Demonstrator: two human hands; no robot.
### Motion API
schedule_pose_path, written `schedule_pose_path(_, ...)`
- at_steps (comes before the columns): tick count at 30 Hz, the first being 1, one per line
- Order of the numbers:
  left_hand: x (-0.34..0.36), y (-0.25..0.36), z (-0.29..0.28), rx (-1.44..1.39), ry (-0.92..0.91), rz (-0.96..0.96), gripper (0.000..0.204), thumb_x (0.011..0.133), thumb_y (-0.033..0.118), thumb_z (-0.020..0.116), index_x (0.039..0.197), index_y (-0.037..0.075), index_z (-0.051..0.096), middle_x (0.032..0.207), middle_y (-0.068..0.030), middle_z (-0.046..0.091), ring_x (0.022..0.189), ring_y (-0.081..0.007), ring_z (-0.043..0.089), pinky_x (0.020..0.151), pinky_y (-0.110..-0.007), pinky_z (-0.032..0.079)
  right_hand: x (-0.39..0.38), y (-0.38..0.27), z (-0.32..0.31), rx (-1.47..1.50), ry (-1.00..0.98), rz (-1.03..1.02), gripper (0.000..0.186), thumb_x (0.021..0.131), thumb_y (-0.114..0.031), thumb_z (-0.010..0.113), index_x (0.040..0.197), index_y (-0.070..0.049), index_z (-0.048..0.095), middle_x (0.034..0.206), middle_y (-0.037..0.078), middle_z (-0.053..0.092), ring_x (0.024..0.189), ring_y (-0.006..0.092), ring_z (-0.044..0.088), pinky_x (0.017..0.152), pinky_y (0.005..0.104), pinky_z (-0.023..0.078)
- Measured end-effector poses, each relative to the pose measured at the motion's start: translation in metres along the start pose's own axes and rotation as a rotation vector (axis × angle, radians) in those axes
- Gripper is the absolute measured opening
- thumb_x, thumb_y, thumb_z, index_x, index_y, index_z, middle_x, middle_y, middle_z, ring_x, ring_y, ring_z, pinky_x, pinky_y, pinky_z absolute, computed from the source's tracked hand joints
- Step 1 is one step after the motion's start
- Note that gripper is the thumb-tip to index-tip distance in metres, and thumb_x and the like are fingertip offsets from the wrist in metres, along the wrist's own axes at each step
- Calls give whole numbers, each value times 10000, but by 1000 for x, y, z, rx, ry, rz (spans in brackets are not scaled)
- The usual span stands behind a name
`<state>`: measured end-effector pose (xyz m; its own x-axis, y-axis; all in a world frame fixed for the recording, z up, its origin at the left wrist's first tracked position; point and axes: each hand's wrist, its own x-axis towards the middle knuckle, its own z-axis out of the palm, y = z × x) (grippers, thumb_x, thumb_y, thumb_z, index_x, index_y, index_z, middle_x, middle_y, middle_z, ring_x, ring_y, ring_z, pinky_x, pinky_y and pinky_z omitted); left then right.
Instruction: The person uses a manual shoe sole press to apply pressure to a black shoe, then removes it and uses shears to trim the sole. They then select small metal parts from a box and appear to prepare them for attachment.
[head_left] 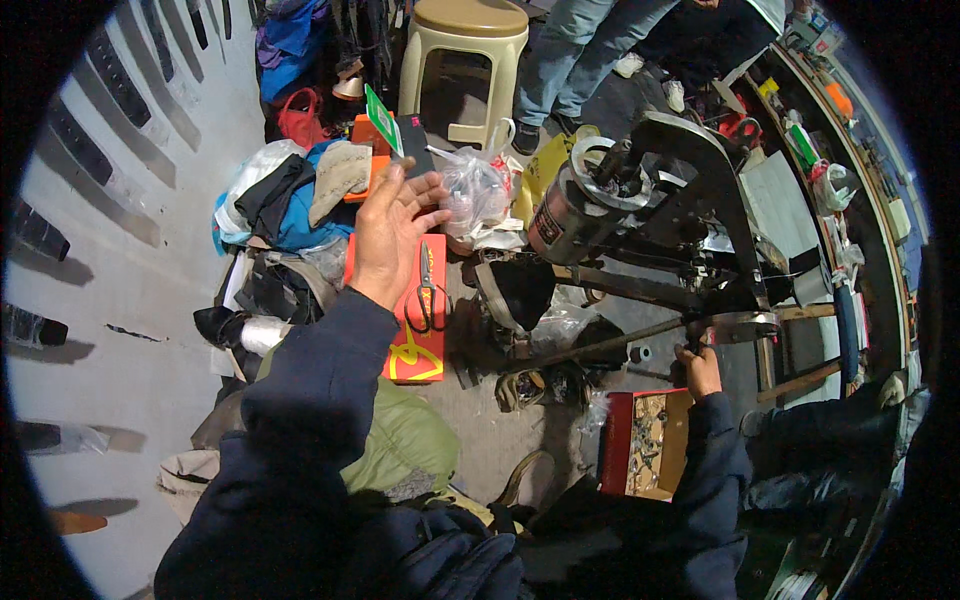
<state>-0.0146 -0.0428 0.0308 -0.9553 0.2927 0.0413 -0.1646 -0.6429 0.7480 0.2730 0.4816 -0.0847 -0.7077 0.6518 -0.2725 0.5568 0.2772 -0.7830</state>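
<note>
Plainly two hands (390,238) (702,370), one black machine (740,215), one stool (465,43).

bold yellow print (414,360) on a red box (406,332), a small label (549,222) on a machine's metal cylinder (572,205), its lettering too small to read

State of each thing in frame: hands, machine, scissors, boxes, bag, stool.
Black metal machine: upright; running or stopped unclear
Left hand: open, fingers apart
Right hand: fingers curled at the machine; grip unclear
Red rectangular yellow-marked box: lying flat
Black-handled metal scissors: on that box, blades look closed
Red cardboard box: open, small parts inside
Translucent plastic bag: bulging
Cream-and-brown plastic stool: upright
</note>
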Motion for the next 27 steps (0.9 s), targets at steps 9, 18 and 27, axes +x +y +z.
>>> schedule_pose_path(9, -10, -29, 44, 712, -561, 161, 902, 712, 236, 928, 1488, 93, 491, 1482, -121, 542, 1410, -226, 458, 1177, -375, 335, -24, -35, 13, 138, 8, 63, 175, 943, -144, 663, 975, 10, 587, 672, 107, 621, 507, 223, 603, 484, 351, 478)
schedule_pose_path(18, -3, -42, 65, 882, -526, 335, 859, 644, 180, 961, 1380, 32, 545, 1321, -152, 610, 1302, -316, 539, 1120, -385, 390, -33, -46, 15, 185, -32, 105, 167, 951, -160, 652, 973, -16, 569, 694, 86, 600, 519, 208, 572, 482, 345, 457)
schedule_pose_path(27, -40, -41, 48, 769, -359, 248, 908, 645, 124, 950, 1406, 17, 466, 1364, -166, 556, 1288, -295, 547, 1095, -395, 429, -33, -46, 17, 193, -6, 108, 200, 932, -149, 688, 1008, -7, 569, 728, 92, 611, 545, 208, 584, 494, 357, 486)
